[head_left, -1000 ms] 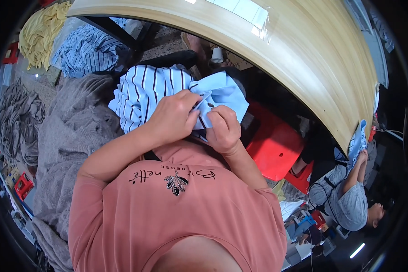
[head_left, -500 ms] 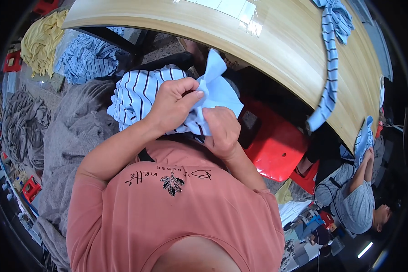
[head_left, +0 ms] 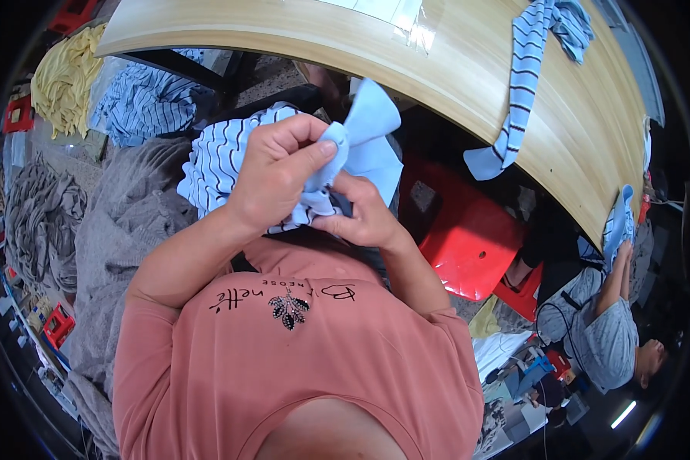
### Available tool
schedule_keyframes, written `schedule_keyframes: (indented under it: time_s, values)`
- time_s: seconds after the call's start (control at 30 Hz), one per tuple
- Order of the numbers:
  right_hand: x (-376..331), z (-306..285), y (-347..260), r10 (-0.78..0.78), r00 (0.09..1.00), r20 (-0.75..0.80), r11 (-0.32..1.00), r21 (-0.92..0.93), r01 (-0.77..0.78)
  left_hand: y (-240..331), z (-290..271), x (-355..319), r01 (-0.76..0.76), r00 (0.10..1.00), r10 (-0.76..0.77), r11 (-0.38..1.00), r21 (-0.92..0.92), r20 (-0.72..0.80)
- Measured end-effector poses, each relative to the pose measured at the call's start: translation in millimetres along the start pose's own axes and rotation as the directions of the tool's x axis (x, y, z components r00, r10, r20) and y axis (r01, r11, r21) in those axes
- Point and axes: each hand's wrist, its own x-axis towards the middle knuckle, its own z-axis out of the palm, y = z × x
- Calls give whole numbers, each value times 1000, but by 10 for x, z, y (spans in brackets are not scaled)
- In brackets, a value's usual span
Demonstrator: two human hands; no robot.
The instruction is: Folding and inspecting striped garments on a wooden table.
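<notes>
A light blue knit garment with dark stripes (head_left: 216,157) lies bunched in my lap, its plain blue collar-like flap (head_left: 374,111) sticking up to the right. My left hand (head_left: 280,169) is closed, pinching the plain blue edge between thumb and bent fingers. Lower and to the right, my right hand (head_left: 364,213) is closed on a gathered fold of the same garment. Its thumb lies along the cloth near me; part of the fingers is hidden behind the fabric.
A wood-grain table (head_left: 452,84) curves across the far side, with a striped blue strip (head_left: 523,77) hanging over its edge. Right of my lap stands a red stool (head_left: 468,253). Grey cloth (head_left: 146,199) is heaped at left, beyond it a yellow pile (head_left: 65,77). Another person (head_left: 602,330) handles striped cloth at far right.
My right hand has moved down and turned, from the blue edge to the fold below. My left hand shifted slightly left. The striped strip on the table has swung left.
</notes>
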Motion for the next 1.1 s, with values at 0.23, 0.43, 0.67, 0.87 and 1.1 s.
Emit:
schedule_keyframes:
  time_s: [0.23,0.43,0.67,0.87,1.1]
  values:
    - [-39,5,-324,-488,861,-144,794,-483,370,-38,-78,5,-21,999,24,993,117,-25]
    - [-89,148,-314,-535,792,-294,669,-720,184,-13,-64,-66,38,998,-43,991,132,37]
    - [-59,74,-323,-595,799,-93,540,-782,311,-4,-80,-85,107,989,-114,992,70,93]
    - [-72,22,-463,-334,929,157,514,-796,319,-45,-140,-62,24,997,-41,973,228,72]
    - [-57,36,-402,-481,876,30,387,-889,243,7,-128,-62,118,982,-142,977,177,127]
